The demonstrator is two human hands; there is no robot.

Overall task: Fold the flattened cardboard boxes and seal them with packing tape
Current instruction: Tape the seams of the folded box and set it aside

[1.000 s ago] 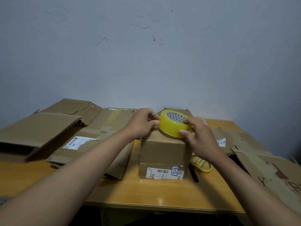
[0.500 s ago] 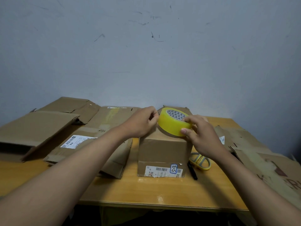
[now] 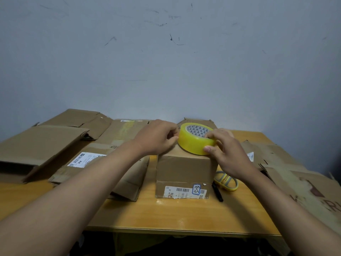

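A folded cardboard box (image 3: 183, 170) stands upright near the middle of the wooden table (image 3: 184, 213). Its lower front carries a white shipping label (image 3: 184, 192) with a barcode; the printed text is too small to read. Beside the barcode sits a small blue-outlined sticker (image 3: 196, 189) with handwriting that appears to read "5-3".

A yellow roll of packing tape (image 3: 195, 140) rests tilted on top of the box; its inner core shows a pattern of small triangles. The right hand (image 3: 227, 152) grips the roll, fingers over the top rim and thumb against the outer band. The left hand (image 3: 156, 138) has its fingers curled, thumb and forefinger pinching at the roll's left edge; the tape end itself cannot be made out.

Flattened cardboard boxes (image 3: 55, 141) lie to the left, one bearing a white label (image 3: 84, 159), illegible. More flattened cardboard (image 3: 304, 185) lies at right, showing partial brown lettering "R". Yellow-handled scissors (image 3: 226, 181) and a black pen (image 3: 217, 192) lie just right of the box.
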